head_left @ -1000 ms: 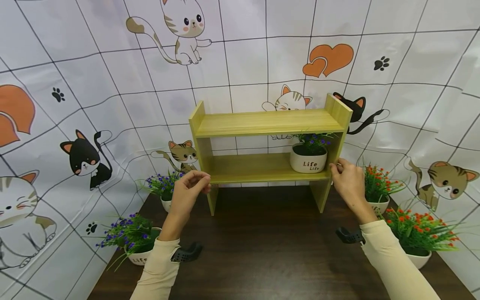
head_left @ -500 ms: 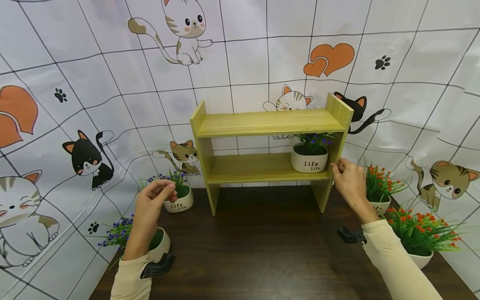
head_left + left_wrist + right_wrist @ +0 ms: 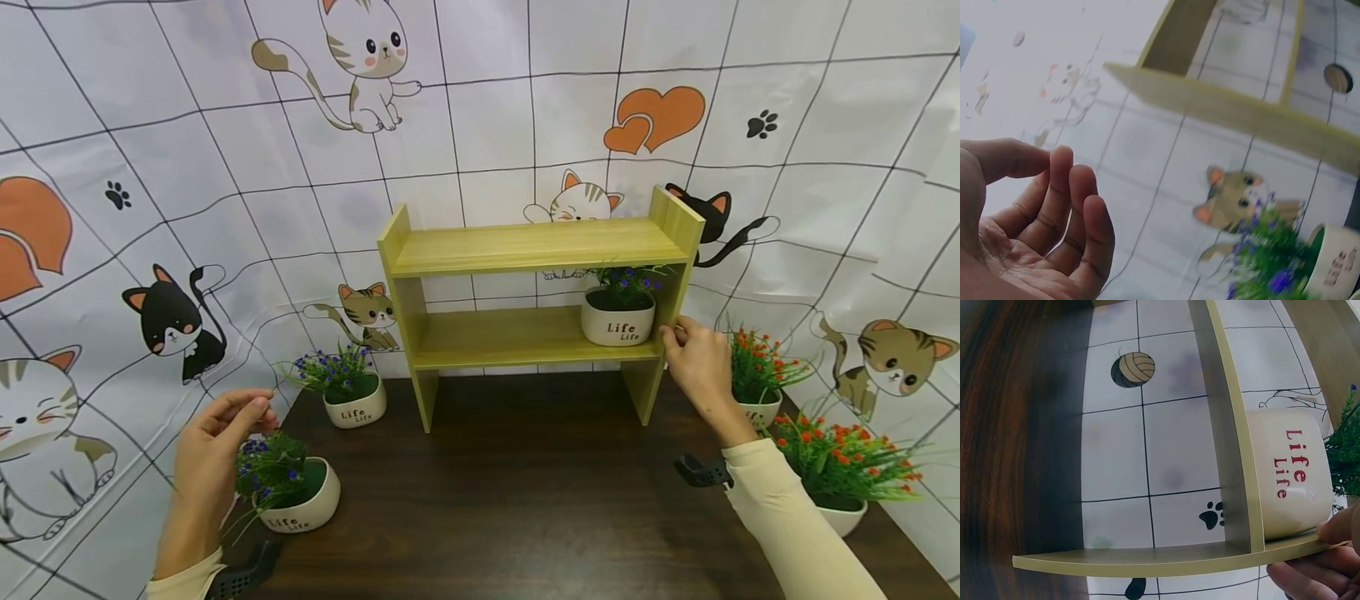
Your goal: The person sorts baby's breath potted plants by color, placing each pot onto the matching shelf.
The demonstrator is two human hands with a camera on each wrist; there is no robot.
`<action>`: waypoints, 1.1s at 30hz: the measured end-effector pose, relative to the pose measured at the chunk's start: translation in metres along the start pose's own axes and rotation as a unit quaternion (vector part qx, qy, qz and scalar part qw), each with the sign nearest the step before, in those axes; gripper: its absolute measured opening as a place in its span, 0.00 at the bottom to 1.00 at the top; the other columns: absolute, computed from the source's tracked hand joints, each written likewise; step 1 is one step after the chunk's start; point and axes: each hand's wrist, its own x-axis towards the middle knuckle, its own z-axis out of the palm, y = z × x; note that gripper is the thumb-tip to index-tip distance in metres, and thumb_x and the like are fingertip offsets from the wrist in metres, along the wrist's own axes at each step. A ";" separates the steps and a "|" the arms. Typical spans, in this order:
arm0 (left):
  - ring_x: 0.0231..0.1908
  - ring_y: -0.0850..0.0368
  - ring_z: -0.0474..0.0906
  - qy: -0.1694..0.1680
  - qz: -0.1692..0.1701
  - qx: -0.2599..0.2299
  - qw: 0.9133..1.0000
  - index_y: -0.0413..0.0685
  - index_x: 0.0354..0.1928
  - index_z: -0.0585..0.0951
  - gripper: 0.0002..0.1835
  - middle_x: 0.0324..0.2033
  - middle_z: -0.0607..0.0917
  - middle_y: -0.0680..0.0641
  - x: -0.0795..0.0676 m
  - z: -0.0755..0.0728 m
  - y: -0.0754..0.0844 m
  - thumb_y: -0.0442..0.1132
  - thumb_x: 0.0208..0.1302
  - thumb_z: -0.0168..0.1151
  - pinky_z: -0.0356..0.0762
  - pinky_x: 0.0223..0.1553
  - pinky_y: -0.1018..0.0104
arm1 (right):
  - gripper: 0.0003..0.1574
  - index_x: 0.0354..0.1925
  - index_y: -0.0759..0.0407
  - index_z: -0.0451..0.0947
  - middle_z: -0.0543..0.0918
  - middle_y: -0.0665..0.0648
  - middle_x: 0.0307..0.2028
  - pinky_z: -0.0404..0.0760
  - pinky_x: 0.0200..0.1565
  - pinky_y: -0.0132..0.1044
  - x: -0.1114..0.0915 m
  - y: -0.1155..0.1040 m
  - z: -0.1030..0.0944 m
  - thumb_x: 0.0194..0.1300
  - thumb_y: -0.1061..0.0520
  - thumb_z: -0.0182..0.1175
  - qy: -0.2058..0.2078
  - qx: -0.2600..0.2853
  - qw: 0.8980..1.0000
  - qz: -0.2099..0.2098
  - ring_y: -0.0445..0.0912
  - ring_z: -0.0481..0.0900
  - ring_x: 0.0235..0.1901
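A yellow wooden two-tier shelf (image 3: 525, 246) stands at the back of the dark table (image 3: 525, 500). On its lower board sits a white "Life" pot with purple flowers (image 3: 618, 312) (image 3: 1288, 481). My right hand (image 3: 693, 362) grips the shelf's right side panel next to that pot; its fingertips (image 3: 1310, 575) show at the board's edge. My left hand (image 3: 213, 450) hovers with loosely curled fingers and holds nothing, just left of a purple-flower pot (image 3: 288, 492) at the table's front left. In the left wrist view my left hand (image 3: 1041, 231) shows an empty palm.
A second purple-flower pot (image 3: 348, 392) stands left of the shelf. Two pots of orange flowers (image 3: 757, 375) (image 3: 840, 471) crowd the right edge. A cat-print cloth (image 3: 225, 167) hangs behind and at both sides.
My left hand has swung from the shelf's left post out and down to the front-left pot. The right hand has stayed on the shelf's side.
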 end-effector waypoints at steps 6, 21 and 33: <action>0.30 0.61 0.86 0.038 0.011 -0.035 0.999 0.32 0.48 0.87 0.07 0.29 0.90 0.50 -0.004 -0.029 0.002 0.26 0.75 0.62 0.84 0.36 0.73 | 0.11 0.39 0.74 0.85 0.89 0.72 0.29 0.79 0.40 0.72 0.002 0.000 0.001 0.71 0.63 0.66 0.003 0.003 1.000 -0.003 0.77 0.86 0.32; 0.23 0.61 0.86 0.188 -0.033 -0.064 0.979 0.32 0.41 0.89 0.05 0.23 0.90 0.49 -0.010 -0.082 -0.016 0.24 0.71 0.65 0.82 0.31 0.75 | 0.11 0.38 0.74 0.85 0.87 0.70 0.23 0.80 0.36 0.72 -0.001 0.001 -0.001 0.72 0.63 0.64 0.000 0.004 1.000 -0.005 0.74 0.85 0.27; 0.32 0.59 0.90 0.202 -0.058 -0.157 0.965 0.31 0.43 0.89 0.10 0.31 0.92 0.46 -0.023 -0.097 -0.054 0.25 0.77 0.58 0.87 0.36 0.71 | 0.10 0.36 0.73 0.85 0.85 0.67 0.18 0.79 0.34 0.70 -0.005 0.004 -0.001 0.72 0.64 0.65 0.004 0.005 1.000 -0.009 0.68 0.82 0.19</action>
